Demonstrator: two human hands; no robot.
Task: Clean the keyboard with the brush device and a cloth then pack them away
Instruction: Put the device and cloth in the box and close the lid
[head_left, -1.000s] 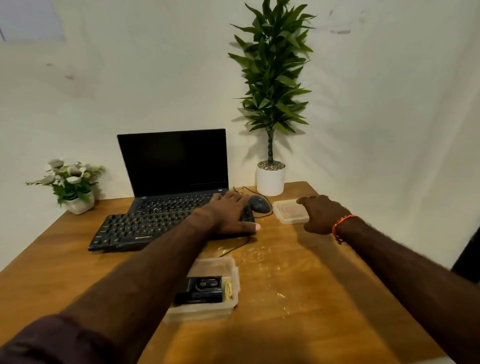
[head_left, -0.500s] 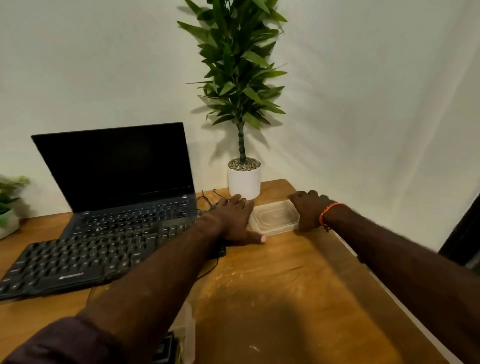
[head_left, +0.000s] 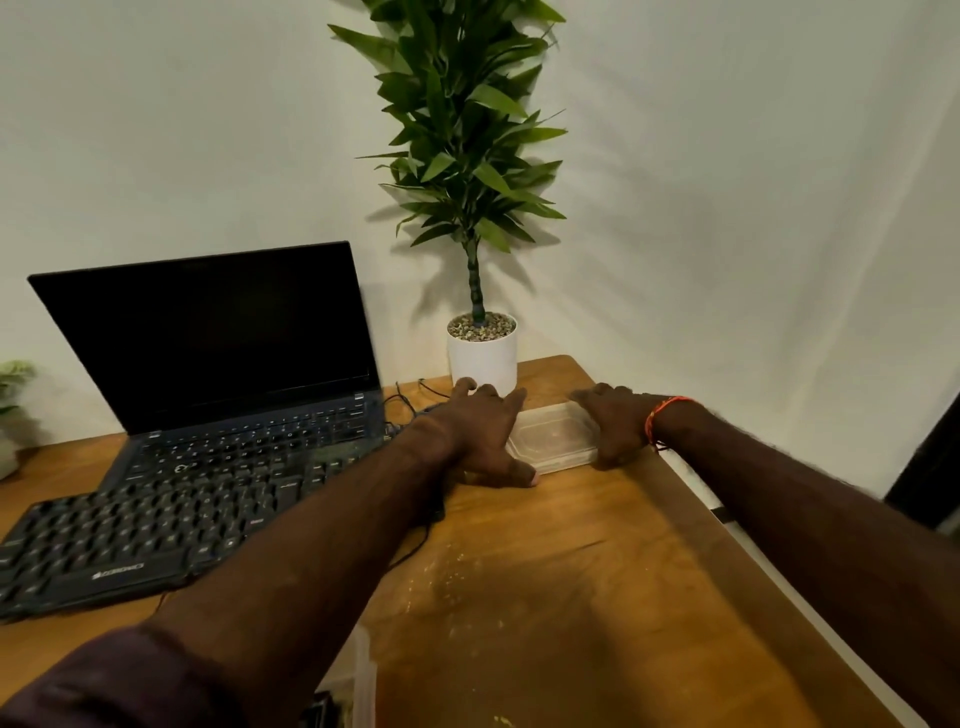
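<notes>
Two hands out over the table (head_left: 597, 597), both at the clear plastic lid (head_left: 553, 434) near the far right corner. Far left, a small plant (head_left: 11, 376), mostly cut off. Next, the black keyboard (head_left: 130, 535) lying in front of the open laptop (head_left: 218, 343), screen dark. Then the left hand (head_left: 480, 434), fingers spread and flat, touching the lid's left edge, thumb down on the wood. Behind it, cables and a tall potted plant (head_left: 480, 343). Right of the lid, the right hand (head_left: 615, 423), resting against its right edge — fingers loosely bent, pinching or merely touching cannot be told.

Judged from the lid being fetched: cleaning seemingly over, packing under way, box yet to be closed. Crumbs or dust left on the table in the foreground.

Hidden or unclear — the container (head_left: 363, 680) at the bottom edge, only a translucent wall showing; brush device and cloth not discernible; anything under the left palm unseen.
</notes>
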